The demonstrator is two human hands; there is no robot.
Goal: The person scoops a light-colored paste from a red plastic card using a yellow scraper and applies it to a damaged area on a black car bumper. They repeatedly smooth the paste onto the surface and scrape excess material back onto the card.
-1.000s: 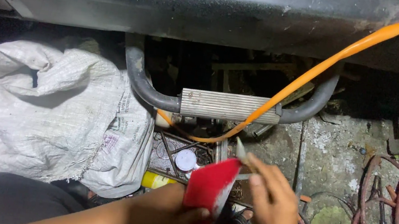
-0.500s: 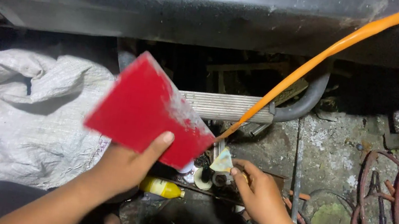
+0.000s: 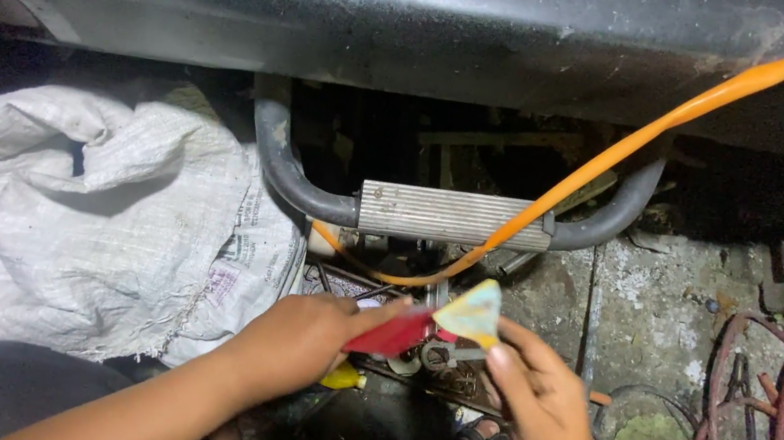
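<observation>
My left hand [image 3: 301, 339] grips a flat red piece [image 3: 392, 333], held low and almost edge-on over a heap of small metal parts. My right hand [image 3: 530, 395] pinches a small yellowish folded scrap [image 3: 472, 313] at its lower corner, right next to the tip of the red piece. Both hands sit just in front of a ribbed metal footstep [image 3: 453, 216] on a curved grey tube [image 3: 283, 167]. An orange hose [image 3: 646, 132] runs from the upper right down under the step.
A white woven sack [image 3: 79, 219] lies crumpled on the left. A dark vehicle body edge [image 3: 418, 22] spans the top. Rusty wire loops [image 3: 772, 401] lie on cracked concrete [image 3: 664, 296] at the right. A small yellow item [image 3: 343, 377] peeks below my left hand.
My left hand has brought the red piece down from a raised, face-on position to a low edge-on one. My right hand has lifted the yellowish scrap up toward it.
</observation>
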